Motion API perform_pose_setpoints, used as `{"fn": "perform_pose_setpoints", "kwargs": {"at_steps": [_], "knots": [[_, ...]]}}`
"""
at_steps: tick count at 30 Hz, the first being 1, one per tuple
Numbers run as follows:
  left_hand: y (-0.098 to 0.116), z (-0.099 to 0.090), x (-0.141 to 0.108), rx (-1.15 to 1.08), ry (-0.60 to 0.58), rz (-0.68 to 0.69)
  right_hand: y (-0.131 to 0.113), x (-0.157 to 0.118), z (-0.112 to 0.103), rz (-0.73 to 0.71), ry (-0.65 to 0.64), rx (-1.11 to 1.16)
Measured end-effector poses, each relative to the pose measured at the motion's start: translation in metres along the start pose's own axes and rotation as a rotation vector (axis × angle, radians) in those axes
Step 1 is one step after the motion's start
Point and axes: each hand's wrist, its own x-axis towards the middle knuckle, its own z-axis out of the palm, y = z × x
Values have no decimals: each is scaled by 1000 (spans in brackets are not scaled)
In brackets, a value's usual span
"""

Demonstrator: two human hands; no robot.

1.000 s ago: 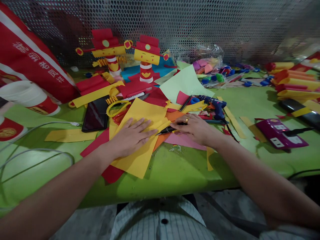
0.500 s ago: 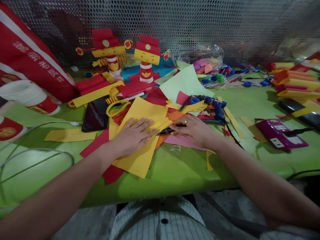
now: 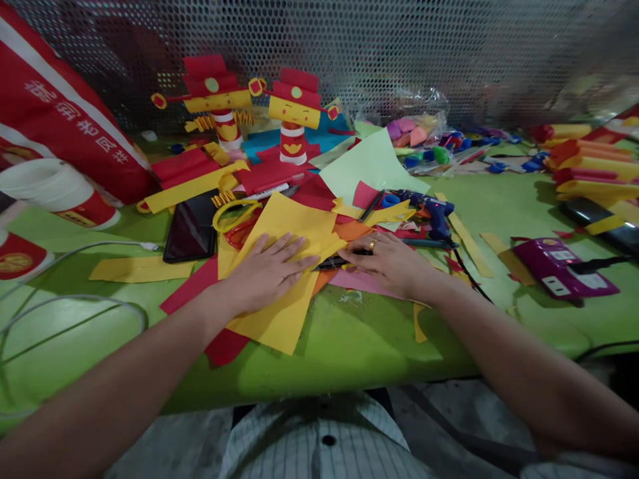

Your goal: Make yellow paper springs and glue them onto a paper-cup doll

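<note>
My left hand (image 3: 269, 273) lies flat, fingers spread, on a yellow paper sheet (image 3: 282, 332). Right of it, my right hand (image 3: 392, 265) is palm down with bent fingers over a slim black tool (image 3: 328, 263). Most of that tool is covered, so its kind does not show. Beneath the hands are pink paper (image 3: 362, 283), orange paper (image 3: 352, 231) and red paper (image 3: 227, 349). Yellow-handled scissors (image 3: 234, 216) lie at the yellow sheet's upper left. A blue glue gun (image 3: 436, 214) rests beyond my right hand.
Two red-and-yellow paper figures (image 3: 293, 120) stand at the back. A black phone (image 3: 190, 229), white paper cups (image 3: 54, 189) and a white cable (image 3: 120, 245) are on the left. A purple power socket (image 3: 562, 266) sits right. Perforated metal panelling (image 3: 349, 60) borders the green table (image 3: 349, 359).
Both hands keep the same place and pose on the papers. The view has shifted very slightly.
</note>
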Motion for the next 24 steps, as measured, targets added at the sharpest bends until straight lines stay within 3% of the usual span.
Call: {"fn": "perform_pose_setpoints", "kwargs": {"at_steps": [24], "knots": [[0,1,4,-8,-13,10,-4,3,-4,-31,-16,-11]]}}
